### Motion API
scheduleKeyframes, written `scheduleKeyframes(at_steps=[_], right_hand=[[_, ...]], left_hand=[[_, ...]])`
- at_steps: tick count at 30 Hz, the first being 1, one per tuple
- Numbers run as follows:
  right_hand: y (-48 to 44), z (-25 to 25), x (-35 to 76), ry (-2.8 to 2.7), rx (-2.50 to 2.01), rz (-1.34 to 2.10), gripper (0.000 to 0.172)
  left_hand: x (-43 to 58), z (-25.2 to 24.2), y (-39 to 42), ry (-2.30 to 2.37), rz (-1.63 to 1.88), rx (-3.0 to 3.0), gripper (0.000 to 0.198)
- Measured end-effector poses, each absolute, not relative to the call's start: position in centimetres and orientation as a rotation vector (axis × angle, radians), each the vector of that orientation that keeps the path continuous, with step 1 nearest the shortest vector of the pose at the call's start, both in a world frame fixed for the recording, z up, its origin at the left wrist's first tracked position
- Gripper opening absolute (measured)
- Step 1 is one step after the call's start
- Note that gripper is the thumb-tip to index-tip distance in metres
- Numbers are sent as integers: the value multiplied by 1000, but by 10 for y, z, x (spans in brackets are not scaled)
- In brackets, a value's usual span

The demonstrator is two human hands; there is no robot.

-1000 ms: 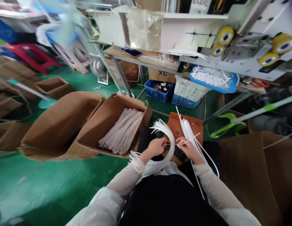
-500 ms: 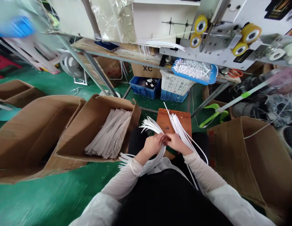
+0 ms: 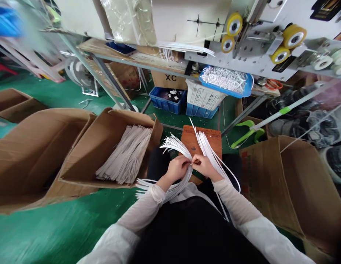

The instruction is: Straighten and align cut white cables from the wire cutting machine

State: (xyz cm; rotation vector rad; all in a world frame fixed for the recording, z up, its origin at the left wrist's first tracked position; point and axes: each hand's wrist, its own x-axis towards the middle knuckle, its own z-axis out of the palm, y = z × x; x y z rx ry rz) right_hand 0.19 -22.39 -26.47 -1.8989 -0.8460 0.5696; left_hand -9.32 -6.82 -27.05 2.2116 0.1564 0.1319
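My left hand [image 3: 178,168] grips a curved bundle of white plastic strips [image 3: 181,187], bowed to keep them gathered; my right hand [image 3: 204,165] pinches a second sheaf [image 3: 211,154] against it, above a wooden board [image 3: 215,139].

We see glossy white strips [image 3: 175,145] curving in bright arcs, and a duller, greyish-beige bundle [image 3: 123,156] lying in a brown cardboard box [image 3: 82,179]. The floor [image 3: 63,227] is a deep, shiny green. Beneath the strips we notice a reddish-brown board [image 3: 201,141] dotted with small pale specks. Further back we find a blue crate [image 3: 166,102], a white basket [image 3: 203,96] with a lattice pattern, and a blue tray [image 3: 248,86] heaped with white pieces. Yellow rollers [image 3: 234,24] with black-and-white centres stand out against a white panel [image 3: 186,22]. A tan carton [image 3: 170,79] bears black letters, "XC". We also see sheer off-white sleeves [image 3: 143,216] beside a black garment [image 3: 192,234].
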Motion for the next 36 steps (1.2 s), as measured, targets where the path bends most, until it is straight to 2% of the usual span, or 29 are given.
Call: scheduleKeyframes(at_steps=[5, 9, 12, 17, 22, 25, 29, 36], right_hand=[[-225, -263, 1, -1074, -2028, 406, 11], [-225, -273, -5, -1082, -2064, 274, 23], [-225, -278, -11, -1056, -2076, 235, 17], [-223, -282, -17, -1009, -2015, 248, 19], [-222, -285, -17, -868, -1953, 201, 11], [-225, -288, -20, -659, -1899, 269, 18], [-229, -292, -29, -371, -1706, 557, 24], [-224, -283, -21, -311, -1707, 661, 29]], left_hand=[[-94, -282, -78, 181, 198, 2130, 10], [-97, -295, -91, 269, 276, 2014, 9], [-98, -302, -96, 317, 294, 1914, 10], [-97, -301, -93, 360, 280, 1768, 14], [-95, -301, -90, 442, 254, 1641, 9], [-96, -306, -91, 555, 244, 1489, 17], [-102, -307, -95, 629, 173, 1295, 29], [-113, -287, -108, 503, -143, 1240, 41]])
